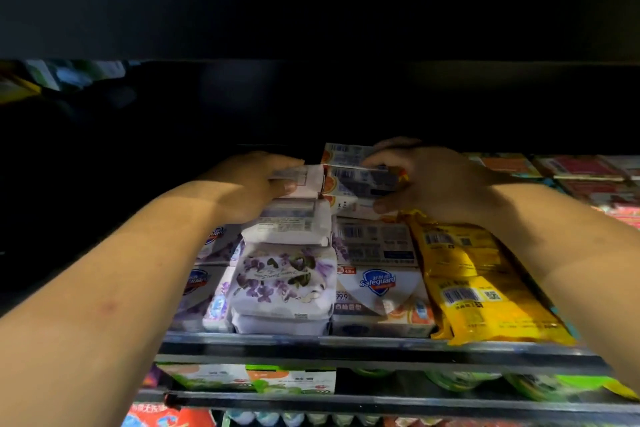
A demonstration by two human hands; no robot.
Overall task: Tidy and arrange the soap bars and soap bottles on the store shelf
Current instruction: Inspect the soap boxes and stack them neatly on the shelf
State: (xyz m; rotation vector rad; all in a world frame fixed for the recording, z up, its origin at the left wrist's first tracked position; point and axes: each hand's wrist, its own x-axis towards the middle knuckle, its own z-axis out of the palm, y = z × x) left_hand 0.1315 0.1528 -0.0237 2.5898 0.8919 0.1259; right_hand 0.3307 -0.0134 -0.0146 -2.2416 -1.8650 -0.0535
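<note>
Both arms reach deep into a dark shelf. My left hand [258,180] grips a white wrapped soap bar [304,182] on top of the row of lavender-print soap bars [282,282]. My right hand [427,180] grips a Safeguard soap box [360,180] with orange print, held above the stack of Safeguard boxes [381,288]. The two held packs touch side by side.
A yellow soap multipack [478,284] lies right of the Safeguard boxes, under my right forearm. Red packs [585,180] fill the far right. The shelf's front rail [346,347] runs below, with green-labelled goods [249,380] on the shelf underneath. The shelf's left part is dark.
</note>
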